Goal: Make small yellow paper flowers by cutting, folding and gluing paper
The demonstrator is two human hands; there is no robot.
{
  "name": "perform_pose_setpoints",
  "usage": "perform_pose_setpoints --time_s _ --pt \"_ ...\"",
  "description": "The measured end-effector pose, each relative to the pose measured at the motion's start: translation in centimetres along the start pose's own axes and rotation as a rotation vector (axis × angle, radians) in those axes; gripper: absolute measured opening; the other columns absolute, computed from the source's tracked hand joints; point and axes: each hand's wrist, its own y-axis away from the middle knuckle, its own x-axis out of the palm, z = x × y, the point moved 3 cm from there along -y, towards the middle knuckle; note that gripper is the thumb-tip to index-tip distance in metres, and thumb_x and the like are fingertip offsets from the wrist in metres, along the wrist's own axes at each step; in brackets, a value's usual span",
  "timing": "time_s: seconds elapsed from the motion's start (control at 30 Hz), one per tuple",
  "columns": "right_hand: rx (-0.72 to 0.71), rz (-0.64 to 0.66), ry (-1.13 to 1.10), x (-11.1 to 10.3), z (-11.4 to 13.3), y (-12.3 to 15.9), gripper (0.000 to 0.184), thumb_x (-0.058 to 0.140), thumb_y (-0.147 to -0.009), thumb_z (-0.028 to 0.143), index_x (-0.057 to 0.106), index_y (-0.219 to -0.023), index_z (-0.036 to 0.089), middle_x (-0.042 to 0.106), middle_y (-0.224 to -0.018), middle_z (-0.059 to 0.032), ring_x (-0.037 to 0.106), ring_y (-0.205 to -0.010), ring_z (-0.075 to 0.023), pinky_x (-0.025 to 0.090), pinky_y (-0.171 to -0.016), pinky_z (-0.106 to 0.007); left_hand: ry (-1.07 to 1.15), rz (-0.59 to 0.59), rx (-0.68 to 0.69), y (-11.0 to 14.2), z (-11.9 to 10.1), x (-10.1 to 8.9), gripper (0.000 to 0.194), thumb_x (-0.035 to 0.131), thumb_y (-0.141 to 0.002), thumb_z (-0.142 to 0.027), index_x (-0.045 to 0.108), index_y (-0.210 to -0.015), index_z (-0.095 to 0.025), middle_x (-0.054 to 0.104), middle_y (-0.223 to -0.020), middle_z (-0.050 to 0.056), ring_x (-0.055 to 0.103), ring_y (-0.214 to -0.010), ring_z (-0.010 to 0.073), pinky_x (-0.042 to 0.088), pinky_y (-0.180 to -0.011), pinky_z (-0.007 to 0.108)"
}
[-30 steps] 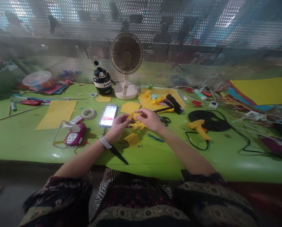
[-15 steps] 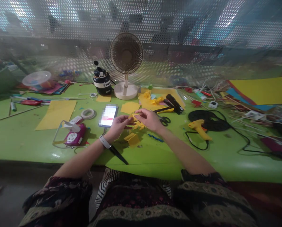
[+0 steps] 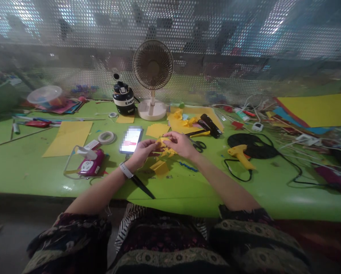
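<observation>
Both hands meet over the middle of the green table point(image 3: 30, 167). My left hand point(image 3: 142, 151) and my right hand point(image 3: 181, 143) each pinch the same small piece of yellow paper point(image 3: 161, 142) held between them, just above the table. More yellow paper scraps point(image 3: 160, 167) lie under and in front of the hands. A phone point(image 3: 131, 139) with a lit screen lies just left of my left hand. Black scissors point(image 3: 199, 144) rest right of my right hand. A white band sits on my left wrist.
A small desk fan point(image 3: 153, 76) and a black bottle point(image 3: 123, 99) stand at the back. A yellow glue gun point(image 3: 240, 155) with black cable lies right. Tape roll point(image 3: 107, 137), pink object point(image 3: 90, 164), yellow sheet point(image 3: 68, 137) lie left. Coloured sheets point(image 3: 319, 108) and wires crowd the far right.
The hands stay together on the yellow paper; the fingers have shifted only slightly. Nothing else on the table has moved.
</observation>
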Motion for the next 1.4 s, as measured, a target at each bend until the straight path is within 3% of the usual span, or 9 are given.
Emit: perform_pose_setpoints --time_s 0.5,0.83,1.1,1.4 --pt "0.010 -0.011 -0.005 0.0 -0.5 -0.1 0.029 0.062 -0.084 0.036 0.065 -0.105 0.016 0.061 -0.069 0.0013 0.056 -0.063 -0.0138 0.046 -0.063 -0.029 -0.050 0.005 0.045 -0.5 0.5 -0.6 0.037 0.083 -0.071 -0.038 0.065 -0.090 -0.012 0.076 -0.086 0.008 0.075 -0.079 0.0195 0.060 -0.068 0.028" --pt "0.032 0.005 -0.007 0.0 0.0 0.0 0.028 0.061 -0.085 0.033 0.065 -0.105 0.015 0.055 -0.066 0.0032 0.053 -0.062 -0.0133 0.046 -0.062 -0.028 -0.087 -0.002 0.061 -0.3 0.4 -0.5 0.037 0.083 -0.071 -0.040 0.066 -0.090 -0.013 0.075 -0.084 0.007 0.074 -0.078 0.0183 0.059 -0.067 0.028" --pt "-0.019 -0.029 0.050 -0.3 0.9 0.4 0.026 0.061 -0.086 0.032 0.066 -0.106 0.016 0.055 -0.068 0.0031 0.050 -0.061 -0.0125 0.043 -0.063 -0.027 -0.108 -0.045 -0.002 0.3 -0.7 0.1 0.040 0.085 -0.068 -0.043 0.066 -0.086 -0.012 0.075 -0.080 0.007 0.072 -0.071 0.0160 0.057 -0.060 0.025" --pt "-0.015 -0.042 0.099 -0.6 0.2 0.0 0.025 0.064 -0.085 0.031 0.068 -0.105 0.016 0.065 -0.076 -0.0006 0.058 -0.067 -0.0142 0.048 -0.067 -0.029 -0.109 -0.057 0.048 0.0 -0.5 -0.5 0.041 0.086 -0.065 -0.044 0.067 -0.085 -0.013 0.074 -0.077 0.004 0.070 -0.066 0.0131 0.057 -0.062 0.024"
